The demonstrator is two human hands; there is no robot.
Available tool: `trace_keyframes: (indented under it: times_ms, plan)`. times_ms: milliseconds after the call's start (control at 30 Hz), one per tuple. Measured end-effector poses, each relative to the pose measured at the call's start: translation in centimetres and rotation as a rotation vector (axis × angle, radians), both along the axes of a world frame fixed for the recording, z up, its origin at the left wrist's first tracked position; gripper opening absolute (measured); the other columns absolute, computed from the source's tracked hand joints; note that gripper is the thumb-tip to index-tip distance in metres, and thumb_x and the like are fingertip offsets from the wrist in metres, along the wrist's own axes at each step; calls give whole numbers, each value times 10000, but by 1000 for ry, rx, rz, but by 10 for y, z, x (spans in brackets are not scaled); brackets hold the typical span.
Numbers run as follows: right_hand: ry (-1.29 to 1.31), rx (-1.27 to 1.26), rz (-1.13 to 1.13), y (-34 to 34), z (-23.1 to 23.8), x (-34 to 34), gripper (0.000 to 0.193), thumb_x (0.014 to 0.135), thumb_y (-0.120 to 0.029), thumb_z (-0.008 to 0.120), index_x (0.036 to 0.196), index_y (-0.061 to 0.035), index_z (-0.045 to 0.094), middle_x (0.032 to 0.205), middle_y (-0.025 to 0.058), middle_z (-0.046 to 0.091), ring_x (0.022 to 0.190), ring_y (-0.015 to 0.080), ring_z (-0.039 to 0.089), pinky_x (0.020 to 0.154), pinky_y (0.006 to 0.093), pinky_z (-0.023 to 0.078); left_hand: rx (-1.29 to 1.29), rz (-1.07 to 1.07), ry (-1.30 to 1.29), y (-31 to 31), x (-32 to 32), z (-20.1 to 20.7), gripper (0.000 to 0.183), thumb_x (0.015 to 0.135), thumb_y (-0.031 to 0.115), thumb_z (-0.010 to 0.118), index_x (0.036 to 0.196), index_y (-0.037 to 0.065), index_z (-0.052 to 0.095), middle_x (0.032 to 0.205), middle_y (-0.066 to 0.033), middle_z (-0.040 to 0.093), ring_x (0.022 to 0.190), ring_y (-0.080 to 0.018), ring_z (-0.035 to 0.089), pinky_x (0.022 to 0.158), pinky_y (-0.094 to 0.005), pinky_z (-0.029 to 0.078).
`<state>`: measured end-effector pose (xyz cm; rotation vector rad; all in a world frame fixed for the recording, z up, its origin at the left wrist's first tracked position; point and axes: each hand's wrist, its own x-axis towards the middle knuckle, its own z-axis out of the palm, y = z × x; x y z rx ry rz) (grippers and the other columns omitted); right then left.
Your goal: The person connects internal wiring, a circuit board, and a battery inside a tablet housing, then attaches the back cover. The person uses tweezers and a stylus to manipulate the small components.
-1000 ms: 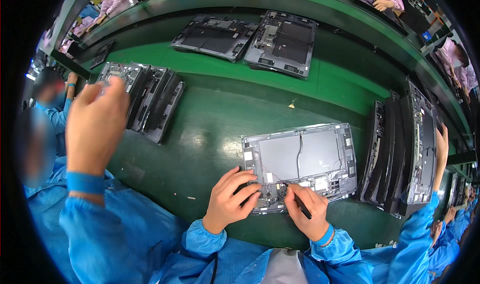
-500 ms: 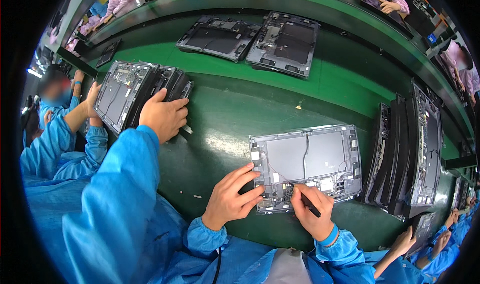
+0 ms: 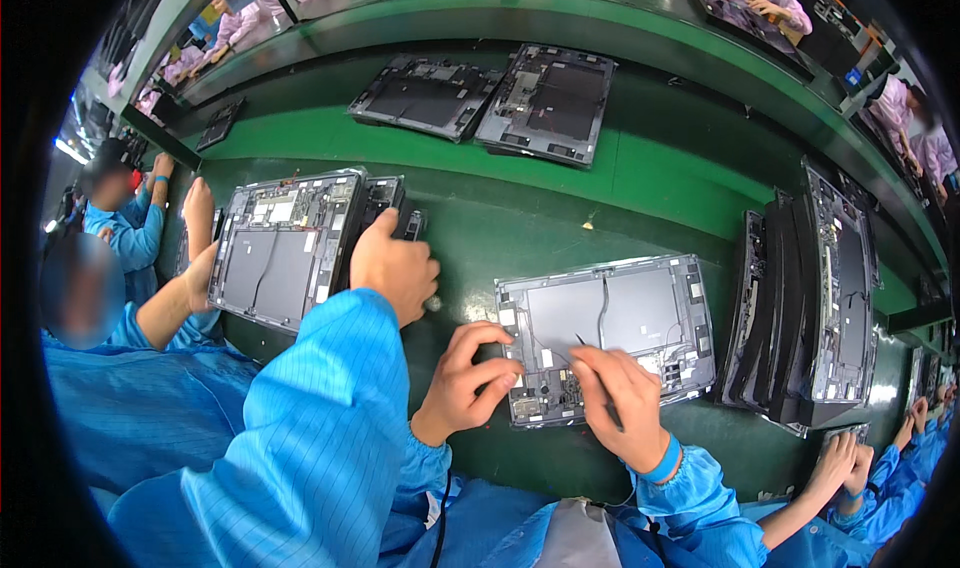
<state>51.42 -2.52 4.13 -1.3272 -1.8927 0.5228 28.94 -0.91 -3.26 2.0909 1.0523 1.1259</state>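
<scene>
In front of me lies an opened laptop-like housing (image 3: pixel 630 313), with wide grey battery panels, a black cable down the middle and circuit boards along its near side. My left hand (image 3: pixel 462 383) is at its left edge, fingers curled against the rim. My right hand (image 3: pixel 628 403) is closed around slim black tweezers (image 3: pixel 607 403), held like a pen. Their pointed tip is above the housing, near the boards. The fingers partly cover the boards under them.
At left, a co-worker's hand (image 3: pixel 392 268) and other hand steady a stack of similar housings (image 3: pixel 290 248). More housings lean together at right (image 3: pixel 840 288). Two piles (image 3: pixel 550 103) rest on the bright green strip at the back. A raised shelf (image 3: pixel 600 13) runs behind the green bench.
My right hand has lifted the tool tip up off the boards. My left fingers have curled in from a flatter spread. The co-worker's stack has shifted right and nearer.
</scene>
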Motion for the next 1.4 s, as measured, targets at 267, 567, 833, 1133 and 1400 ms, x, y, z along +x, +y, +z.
trace_keyframes:
  times_ms: [267,567,833,1133,1400]
  plan:
    - [-136,-52,92,49,-23,-8,166,859,-10,699,1013,-54,655,859,122,635,799,355,676,663,442,554,109,56,162,28,9,-2,172,839,112,708,993,40,686,1151,-124,654,1184,-365,606,994,-474,498]
    - [20,-37,-17,59,-40,1,180,856,27,727,1020,-39,697,870,114,692,670,218,678,593,316,533,182,43,315,29,4,-14,219,865,187,695,1064,96,715,1236,-49,673,1225,-302,594,945,-446,551]
    - [58,-79,12,61,-42,4,200,847,40,699,1034,-24,664,906,156,669,765,353,696,665,406,567,223,45,334,35,7,-11,197,844,180,705,1027,110,732,1177,-32,694,1179,-298,623,886,-424,583]
    - [63,-61,-6,62,-48,8,186,858,39,705,1033,-22,692,890,131,690,699,253,689,624,341,544,250,16,364,39,9,-9,201,827,176,709,1018,118,732,1160,-17,700,1163,-283,631,790,-395,599]
    - [71,-45,-8,63,-50,9,194,852,50,697,1033,-18,687,890,141,687,707,272,697,630,347,549,302,-6,371,42,9,-11,231,792,160,727,1018,114,737,1161,-17,702,1145,-285,646,802,-397,603]
